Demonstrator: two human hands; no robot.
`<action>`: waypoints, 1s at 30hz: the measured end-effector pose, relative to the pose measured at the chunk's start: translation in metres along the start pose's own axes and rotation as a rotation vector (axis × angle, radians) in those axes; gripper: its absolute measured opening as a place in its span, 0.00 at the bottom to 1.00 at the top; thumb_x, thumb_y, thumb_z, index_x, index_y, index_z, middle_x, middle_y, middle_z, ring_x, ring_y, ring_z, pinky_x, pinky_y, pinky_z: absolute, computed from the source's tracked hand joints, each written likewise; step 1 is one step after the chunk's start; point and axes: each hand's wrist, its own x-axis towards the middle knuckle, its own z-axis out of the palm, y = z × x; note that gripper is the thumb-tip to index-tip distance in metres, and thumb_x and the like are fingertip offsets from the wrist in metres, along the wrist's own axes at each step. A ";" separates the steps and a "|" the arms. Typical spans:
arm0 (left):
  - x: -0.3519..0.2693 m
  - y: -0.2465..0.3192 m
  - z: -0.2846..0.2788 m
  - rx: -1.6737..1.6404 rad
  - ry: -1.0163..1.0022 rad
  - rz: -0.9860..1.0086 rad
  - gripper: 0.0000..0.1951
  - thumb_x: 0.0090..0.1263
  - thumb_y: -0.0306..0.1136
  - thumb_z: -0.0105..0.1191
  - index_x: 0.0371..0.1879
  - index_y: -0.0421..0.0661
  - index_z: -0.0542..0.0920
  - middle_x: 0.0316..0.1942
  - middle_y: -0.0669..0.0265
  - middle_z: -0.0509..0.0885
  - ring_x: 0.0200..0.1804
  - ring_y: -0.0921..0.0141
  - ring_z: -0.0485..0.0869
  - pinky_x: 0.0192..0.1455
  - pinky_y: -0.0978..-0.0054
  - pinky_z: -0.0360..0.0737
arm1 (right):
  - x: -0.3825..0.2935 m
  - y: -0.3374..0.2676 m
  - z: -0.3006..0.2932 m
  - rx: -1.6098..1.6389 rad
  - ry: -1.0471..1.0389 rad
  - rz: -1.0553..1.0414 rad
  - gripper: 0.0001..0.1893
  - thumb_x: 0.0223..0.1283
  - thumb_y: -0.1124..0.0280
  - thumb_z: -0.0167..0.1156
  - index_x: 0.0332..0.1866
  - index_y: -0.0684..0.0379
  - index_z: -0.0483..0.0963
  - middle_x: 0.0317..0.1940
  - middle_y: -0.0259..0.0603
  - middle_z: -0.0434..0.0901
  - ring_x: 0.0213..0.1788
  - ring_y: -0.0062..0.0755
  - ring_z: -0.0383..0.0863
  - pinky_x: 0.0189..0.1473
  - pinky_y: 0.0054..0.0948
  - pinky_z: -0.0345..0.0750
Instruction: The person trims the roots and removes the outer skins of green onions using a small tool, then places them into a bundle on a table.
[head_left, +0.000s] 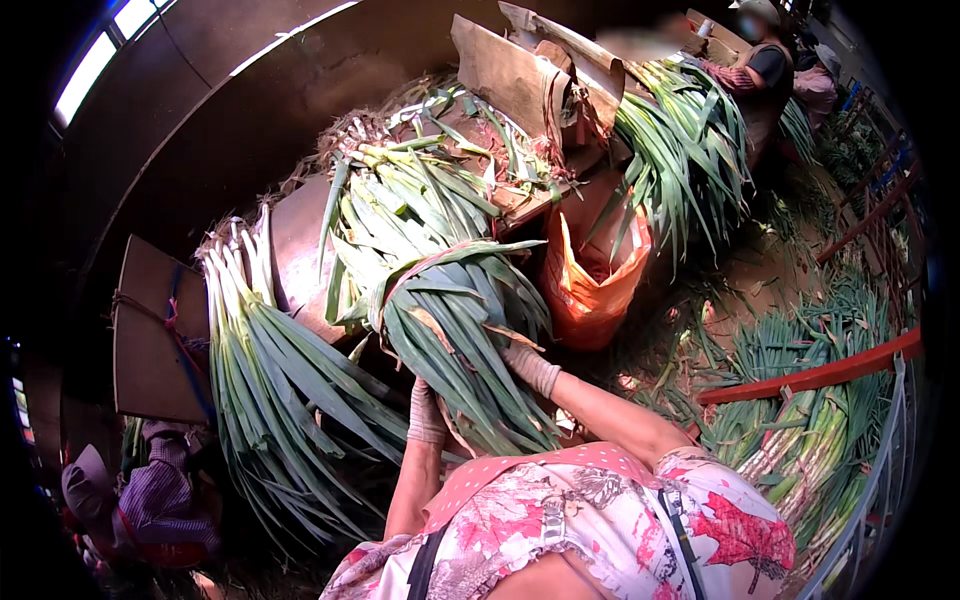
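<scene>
A large bunch of leek-like green onions (450, 300) lies on a bench in front of me, tied round its leaves with a reddish band; the leaf ends hang towards my body. My left hand (426, 412), in a light knitted glove, is at the left underside of the hanging leaves, its fingers hidden. My right hand (531, 366), gloved too, is against the right side of the leaves, fingertips hidden beneath them. To the left a second, looser bunch of green onions (259, 322), with white stems and roots, droops over the bench edge.
An orange plastic bag (592, 300) hangs open beside the bench. Cardboard (510, 79) stands behind it. More green onions (810, 435) lie right, by a red bar (817, 375). A brown board (157, 330) stands left. Co-workers are at the upper right (769, 82) and lower left (161, 502).
</scene>
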 end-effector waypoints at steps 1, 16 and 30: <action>-0.003 0.015 -0.008 0.044 0.005 0.015 0.24 0.72 0.48 0.58 0.59 0.43 0.80 0.53 0.59 0.86 0.54 0.63 0.84 0.61 0.63 0.81 | 0.004 0.011 0.026 0.115 -0.007 0.035 0.30 0.67 0.61 0.60 0.72 0.59 0.64 0.65 0.54 0.73 0.65 0.44 0.74 0.68 0.34 0.69; -0.137 0.317 -0.089 1.631 0.926 0.219 0.10 0.68 0.33 0.59 0.47 0.48 0.83 0.30 0.70 0.82 0.29 0.75 0.78 0.32 0.76 0.75 | 0.198 -0.076 -0.135 -0.084 -0.193 0.158 0.12 0.65 0.64 0.62 0.40 0.63 0.83 0.28 0.36 0.85 0.30 0.22 0.82 0.36 0.23 0.79; 0.214 0.296 0.186 1.647 -0.079 -0.195 0.12 0.71 0.39 0.61 0.42 0.42 0.85 0.24 0.71 0.81 0.28 0.79 0.77 0.33 0.75 0.76 | 0.553 0.061 -0.281 -1.191 0.119 0.567 0.19 0.64 0.64 0.56 0.59 0.58 0.78 0.58 0.58 0.80 0.60 0.54 0.82 0.60 0.47 0.78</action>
